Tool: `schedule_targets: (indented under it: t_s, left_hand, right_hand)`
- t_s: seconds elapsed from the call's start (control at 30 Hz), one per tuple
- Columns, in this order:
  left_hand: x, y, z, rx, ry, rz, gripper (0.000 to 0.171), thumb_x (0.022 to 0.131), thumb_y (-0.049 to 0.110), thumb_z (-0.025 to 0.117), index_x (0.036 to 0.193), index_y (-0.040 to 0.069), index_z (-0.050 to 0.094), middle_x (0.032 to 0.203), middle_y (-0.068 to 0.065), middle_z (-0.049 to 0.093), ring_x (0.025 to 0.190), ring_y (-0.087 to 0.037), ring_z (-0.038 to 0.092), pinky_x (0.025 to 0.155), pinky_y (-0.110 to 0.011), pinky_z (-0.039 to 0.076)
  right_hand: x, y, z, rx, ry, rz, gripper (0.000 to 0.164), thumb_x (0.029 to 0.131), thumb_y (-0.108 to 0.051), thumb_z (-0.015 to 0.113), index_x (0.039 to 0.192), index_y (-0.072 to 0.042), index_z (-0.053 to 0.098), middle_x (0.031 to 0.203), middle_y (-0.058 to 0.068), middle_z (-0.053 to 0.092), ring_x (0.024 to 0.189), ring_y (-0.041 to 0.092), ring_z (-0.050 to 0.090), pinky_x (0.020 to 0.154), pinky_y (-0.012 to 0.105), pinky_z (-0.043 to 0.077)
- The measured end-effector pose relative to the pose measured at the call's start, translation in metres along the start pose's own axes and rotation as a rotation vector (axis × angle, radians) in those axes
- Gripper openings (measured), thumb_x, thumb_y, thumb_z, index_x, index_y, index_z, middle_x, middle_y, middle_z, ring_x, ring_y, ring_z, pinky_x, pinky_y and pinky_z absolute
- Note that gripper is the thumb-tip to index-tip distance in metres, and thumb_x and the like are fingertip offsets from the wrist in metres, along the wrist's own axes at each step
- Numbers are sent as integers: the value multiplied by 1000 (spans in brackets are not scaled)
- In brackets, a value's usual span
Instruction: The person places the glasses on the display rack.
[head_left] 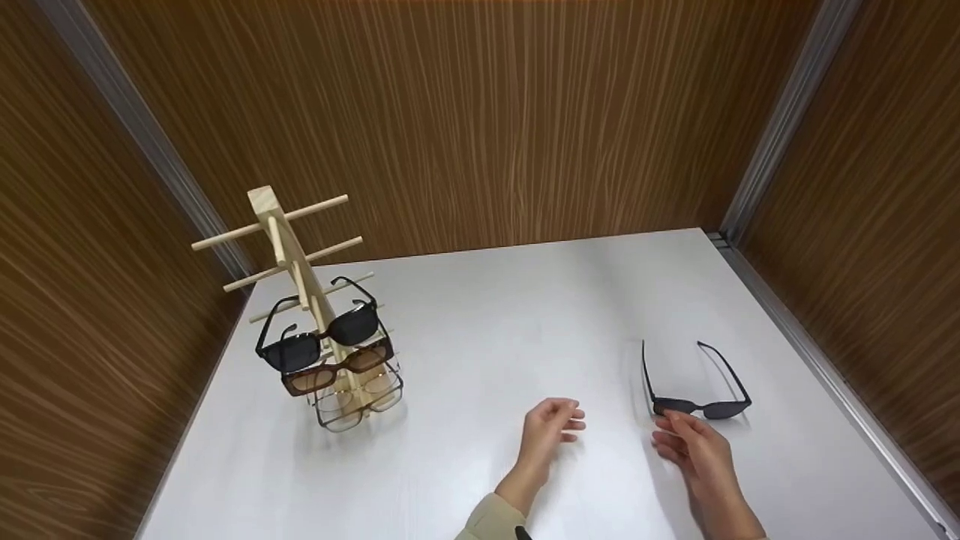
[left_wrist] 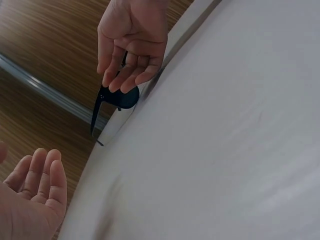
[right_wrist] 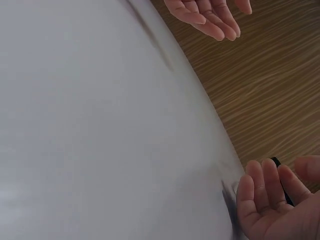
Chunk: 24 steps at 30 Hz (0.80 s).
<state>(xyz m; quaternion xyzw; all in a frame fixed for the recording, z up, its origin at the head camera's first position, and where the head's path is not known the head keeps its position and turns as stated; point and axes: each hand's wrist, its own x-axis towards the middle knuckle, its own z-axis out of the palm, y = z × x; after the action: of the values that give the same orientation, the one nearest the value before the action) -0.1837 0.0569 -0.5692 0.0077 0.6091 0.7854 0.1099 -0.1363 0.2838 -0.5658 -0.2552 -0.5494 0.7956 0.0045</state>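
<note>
A pair of black sunglasses (head_left: 721, 409) is on the white table at the right, lenses toward me and temples spread toward the back wall. My right hand (head_left: 701, 450) is at their left lens, the fingertips overlapping its lower edge; whether they touch it is unclear. In the right wrist view, the right hand's fingers (right_wrist: 272, 182) are loosely bent, with a gap before the thumb. Part of the sunglasses (left_wrist: 127, 99) shows behind that hand in the left wrist view. My left hand (head_left: 546, 431) hovers over the middle of the table, fingers relaxed, holding nothing.
At the left stands a wooden eyewear rack (head_left: 264, 201) with bare upper pegs. On it hang black sunglasses (head_left: 354, 325), brown-tinted glasses (head_left: 313, 379) and clear thin-framed glasses (head_left: 343, 421). Wood-grain panels (head_left: 480, 127) enclose the white table (head_left: 510, 322) at the back and sides.
</note>
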Motion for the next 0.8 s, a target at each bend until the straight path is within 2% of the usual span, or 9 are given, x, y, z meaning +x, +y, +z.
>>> schedule_targets:
  t_s: [0.33,0.5,0.8]
  left_hand:
    - [2,-3,19,-29,-3,1,22,90,21,62,98,0,63,86,-8,67,82,-31,65,69,-39,53]
    - [5,-5,31,-16,-7,-23,19,89,23,63,94,5,64,85,-6,67,80,-27,65,67,-37,54]
    - [8,-13,53,-10,17,-79,14,88,19,63,90,5,64,82,-5,66,75,-21,65,63,-33,54]
  right_hand:
    - [-2,-8,-30,15,92,80,15,95,-21,54,109,-15,57,89,-2,68,86,16,65,82,32,52]
    - [-4,-13,-44,47,148,105,22,95,-22,56,116,-16,52,90,-6,67,89,13,64,84,31,51]
    - [-4,-24,-61,96,226,145,33,92,-26,59,122,-19,49,97,-5,65,94,11,62,87,31,49]
